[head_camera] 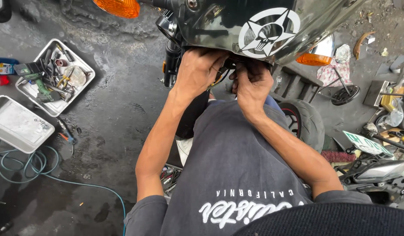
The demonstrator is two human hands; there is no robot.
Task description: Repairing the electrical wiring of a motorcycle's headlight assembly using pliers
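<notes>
My left hand (197, 72) and my right hand (252, 85) reach together under a glossy black motorcycle cowl (219, 22) that bears a white star decal (267, 32). The fingers of both hands are curled around a small dark part with thin wiring (224, 72) just below the cowl's lower edge. What that part is stays hidden by my fingers. The black fork (171, 61) stands just left of my left hand. My grey shirt fills the lower middle of the view.
Orange turn signals (119, 8) (315, 59) flank the cowl. A metal tray of tools (81, 65) and a flat tray (18, 124) lie left on the dirty floor by a green hose (36, 170). The tyre (309, 122) and scattered parts (385, 105) crowd the right.
</notes>
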